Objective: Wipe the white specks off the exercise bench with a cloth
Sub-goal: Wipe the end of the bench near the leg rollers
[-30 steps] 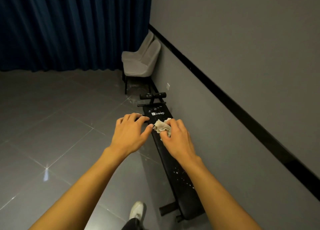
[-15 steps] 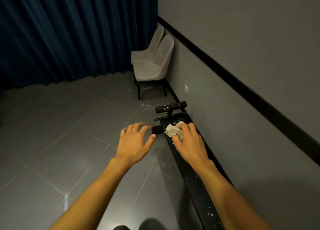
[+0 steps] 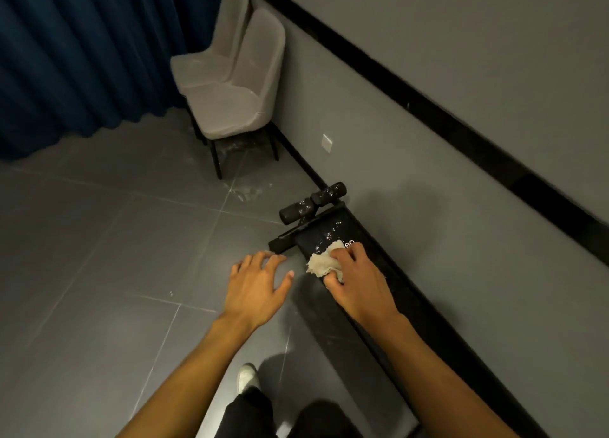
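Note:
A long black exercise bench lies along the grey wall, with black foam rollers at its far end. White specks dot the pad near that end, beside part of a white logo. My right hand presses a crumpled pale cloth onto the pad just short of the specks. My left hand hovers over the floor left of the bench, fingers spread, holding nothing.
Two pale grey chairs stand against the wall beyond the bench. A dark blue curtain hangs at the left. Grey floor tiles spread out to the left. My white shoe and dark trouser legs show below.
The camera has moved in and tipped down, so the bench end looks nearer. My right hand and the cloth have slid toward the far end; my left hand came off the bench edge.

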{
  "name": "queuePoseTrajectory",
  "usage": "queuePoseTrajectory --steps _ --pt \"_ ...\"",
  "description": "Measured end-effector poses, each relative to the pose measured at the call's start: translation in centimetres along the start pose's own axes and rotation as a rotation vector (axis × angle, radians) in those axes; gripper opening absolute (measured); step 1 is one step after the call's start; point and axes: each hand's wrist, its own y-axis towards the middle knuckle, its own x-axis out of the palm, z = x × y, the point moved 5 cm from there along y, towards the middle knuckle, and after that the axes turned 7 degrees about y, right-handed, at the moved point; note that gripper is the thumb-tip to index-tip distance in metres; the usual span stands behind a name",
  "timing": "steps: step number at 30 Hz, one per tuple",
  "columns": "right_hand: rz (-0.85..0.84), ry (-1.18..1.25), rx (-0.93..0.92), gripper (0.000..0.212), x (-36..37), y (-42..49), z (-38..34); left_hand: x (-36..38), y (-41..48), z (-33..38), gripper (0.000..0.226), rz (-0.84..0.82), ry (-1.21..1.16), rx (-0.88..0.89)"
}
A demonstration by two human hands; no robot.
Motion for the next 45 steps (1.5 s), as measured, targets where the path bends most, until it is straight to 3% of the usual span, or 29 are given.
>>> queuePoseTrajectory --steps 9,15,22,30,35,40,45 --pt "0.088 0.159 0.283 0.034 4.4 9.2 1.9 3.5 13.4 -3.3 0.049 -0.107 0.01 0.19" --pt "0.144 0.302 0.449 0.034 8.5 16.5 6.2 6.9 21.7 -6.0 0.041 -0.184 0.053 0.215" --pt "0.185 0.432 0.612 0.031 14.0 23.4 9.6 11.3 30.0 -9.5 0.067 -0.323 0.126 0.265" --pt "0.234 0.43 0.769 0.035 21.0 28.1 12.8 19.4 36.8 -12.2 0.055 -0.347 0.059 0.381" --pt "0.292 0.41 0.839 0.042 25.9 29.6 15.7 25.5 40.2 -14.1 0.06 -0.337 -0.023 0.445" --pt "0.44 0.424 0.75 0.041 30.4 31.3 19.3 30.4 42.6 -14.5 0.069 -0.252 -0.143 0.499" --pt "0.656 0.439 0.526 0.034 34.0 33.3 23.3 34.2 43.9 -12.8 0.082 -0.085 -0.267 0.574"
